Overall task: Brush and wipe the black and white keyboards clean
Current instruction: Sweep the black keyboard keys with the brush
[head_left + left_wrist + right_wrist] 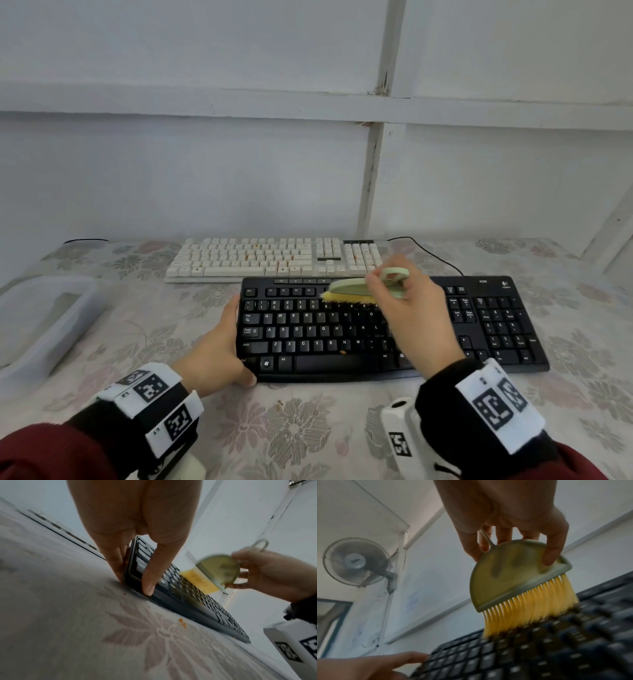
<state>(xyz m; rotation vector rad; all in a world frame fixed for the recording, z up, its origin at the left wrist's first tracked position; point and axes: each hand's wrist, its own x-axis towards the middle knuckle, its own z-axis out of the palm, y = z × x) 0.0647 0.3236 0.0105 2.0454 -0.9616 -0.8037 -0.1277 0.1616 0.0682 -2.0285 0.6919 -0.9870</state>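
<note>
A black keyboard (479,329) lies across the near middle of the table, with a white keyboard (260,260) just behind it. My right hand (407,308) grips a pale green brush (356,287) with yellow bristles (532,605). The bristles touch the number row of the black keyboard (539,649). My left hand (219,349) holds the black keyboard's left end (135,574), fingers along the side and thumb on its front corner. Orange crumbs (343,351) lie on the keys and more orange crumbs (182,622) lie on the cloth.
A clear plastic tub (44,318) stands at the left of the table. A floral tablecloth (308,428) covers the table. A black cable (431,255) runs behind the keyboards. A wall (205,171) rises right behind the table.
</note>
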